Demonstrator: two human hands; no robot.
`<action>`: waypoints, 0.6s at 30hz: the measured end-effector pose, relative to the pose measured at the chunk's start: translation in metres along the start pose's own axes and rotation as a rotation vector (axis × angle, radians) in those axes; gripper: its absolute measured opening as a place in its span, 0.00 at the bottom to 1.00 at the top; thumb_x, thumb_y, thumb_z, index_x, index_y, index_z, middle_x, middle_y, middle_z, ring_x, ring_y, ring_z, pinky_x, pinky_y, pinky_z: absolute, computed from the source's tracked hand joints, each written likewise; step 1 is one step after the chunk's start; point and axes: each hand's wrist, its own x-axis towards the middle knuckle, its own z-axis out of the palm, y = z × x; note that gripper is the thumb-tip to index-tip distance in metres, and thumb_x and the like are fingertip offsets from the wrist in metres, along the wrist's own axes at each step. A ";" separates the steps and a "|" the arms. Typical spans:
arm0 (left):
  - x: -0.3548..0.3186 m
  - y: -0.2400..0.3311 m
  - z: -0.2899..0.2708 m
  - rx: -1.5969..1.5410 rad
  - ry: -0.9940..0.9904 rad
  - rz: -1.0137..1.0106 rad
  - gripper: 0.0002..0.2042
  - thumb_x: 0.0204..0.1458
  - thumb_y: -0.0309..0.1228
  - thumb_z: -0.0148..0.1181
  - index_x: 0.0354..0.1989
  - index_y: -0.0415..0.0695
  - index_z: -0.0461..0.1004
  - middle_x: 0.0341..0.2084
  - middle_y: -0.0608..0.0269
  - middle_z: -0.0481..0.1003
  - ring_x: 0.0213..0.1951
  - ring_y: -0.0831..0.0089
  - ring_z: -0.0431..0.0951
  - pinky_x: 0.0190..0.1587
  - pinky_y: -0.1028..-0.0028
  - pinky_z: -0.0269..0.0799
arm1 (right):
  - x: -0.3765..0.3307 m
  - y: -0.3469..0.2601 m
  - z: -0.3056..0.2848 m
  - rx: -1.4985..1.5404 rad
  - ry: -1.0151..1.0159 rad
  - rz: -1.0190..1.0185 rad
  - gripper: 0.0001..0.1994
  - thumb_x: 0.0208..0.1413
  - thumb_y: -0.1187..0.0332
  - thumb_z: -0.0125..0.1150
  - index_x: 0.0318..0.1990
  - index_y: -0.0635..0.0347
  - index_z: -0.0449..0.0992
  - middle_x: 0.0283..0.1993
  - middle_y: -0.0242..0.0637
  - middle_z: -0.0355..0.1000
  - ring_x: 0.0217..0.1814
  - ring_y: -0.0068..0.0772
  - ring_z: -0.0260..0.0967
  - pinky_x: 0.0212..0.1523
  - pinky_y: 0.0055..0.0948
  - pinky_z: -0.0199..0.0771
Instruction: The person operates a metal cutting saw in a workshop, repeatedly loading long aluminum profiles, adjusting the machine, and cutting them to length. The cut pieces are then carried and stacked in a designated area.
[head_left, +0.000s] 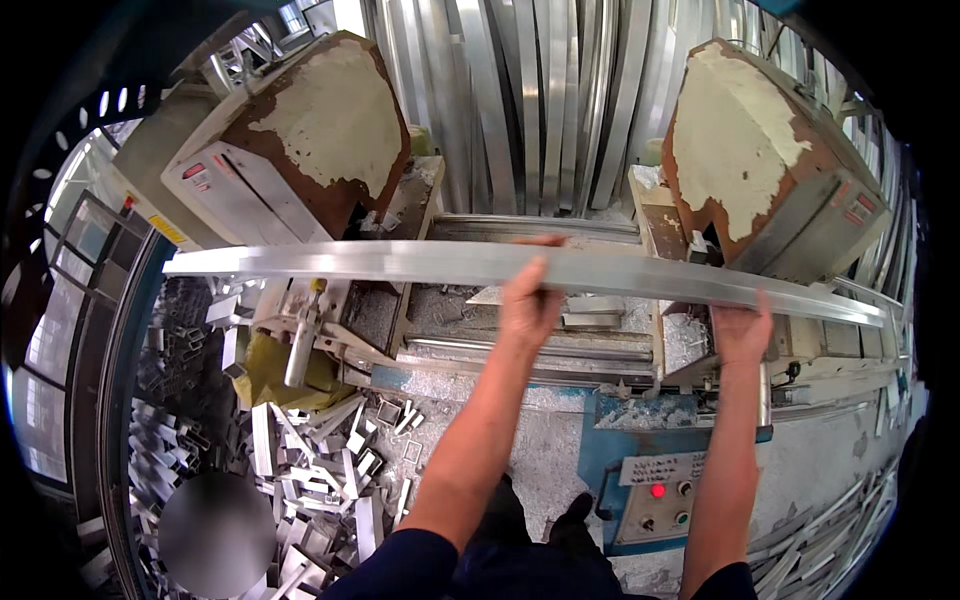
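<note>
Across the view runs a long silver metal profile [400, 262], held roughly level in front of a two-headed cutting machine. My left hand [530, 300] is closed around the profile near its middle, thumb on the near side and fingertips showing beyond its far edge. Further right, my right hand [742, 328] grips the same profile from below, its thumb up against the near face. Part of the right hand's fingers is hidden behind the metal. The profile's left end reaches past the left machine head [310, 120], and its right end passes beyond the right machine head [760, 150].
Several long metal bars [530, 100] stand upright behind the machine. Short metal offcuts [300, 450] heap up on the floor at left, beside a yellow bag [285, 375]. A blue control box [650, 500] with a red light stands near my right forearm. Thin strips [830, 530] lie at lower right.
</note>
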 end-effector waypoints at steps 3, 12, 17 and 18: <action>0.038 -0.045 -0.029 -0.015 0.078 -0.282 0.26 0.48 0.30 0.62 0.56 0.49 0.60 0.52 0.60 0.68 0.55 0.66 0.65 0.55 0.64 0.63 | 0.009 0.076 0.026 -0.024 -0.090 0.231 0.13 0.57 0.64 0.54 0.47 0.61 0.66 0.50 0.42 0.67 0.55 0.42 0.63 0.57 0.49 0.63; -0.005 -0.005 -0.116 0.915 -0.329 -0.940 0.26 0.47 0.43 0.67 0.50 0.40 0.70 0.39 0.58 0.75 0.40 0.71 0.76 0.41 0.74 0.73 | 0.047 0.204 0.024 -0.266 0.298 0.291 0.19 0.54 0.63 0.60 0.52 0.57 0.67 0.53 0.38 0.65 0.54 0.40 0.63 0.55 0.54 0.62; -0.025 0.237 -0.129 1.250 -0.235 -0.388 0.14 0.49 0.26 0.63 0.45 0.38 0.73 0.37 0.60 0.76 0.40 0.73 0.78 0.44 0.72 0.75 | 0.094 0.186 -0.004 -0.341 0.329 0.130 0.16 0.56 0.63 0.59 0.49 0.59 0.69 0.45 0.39 0.70 0.48 0.41 0.68 0.50 0.48 0.68; -0.019 0.281 -0.157 1.076 0.112 -0.271 0.12 0.49 0.24 0.61 0.43 0.37 0.73 0.37 0.61 0.76 0.39 0.73 0.78 0.41 0.74 0.76 | 0.105 0.163 -0.020 -0.307 0.333 0.069 0.15 0.57 0.64 0.58 0.48 0.60 0.69 0.45 0.39 0.71 0.48 0.40 0.68 0.50 0.46 0.69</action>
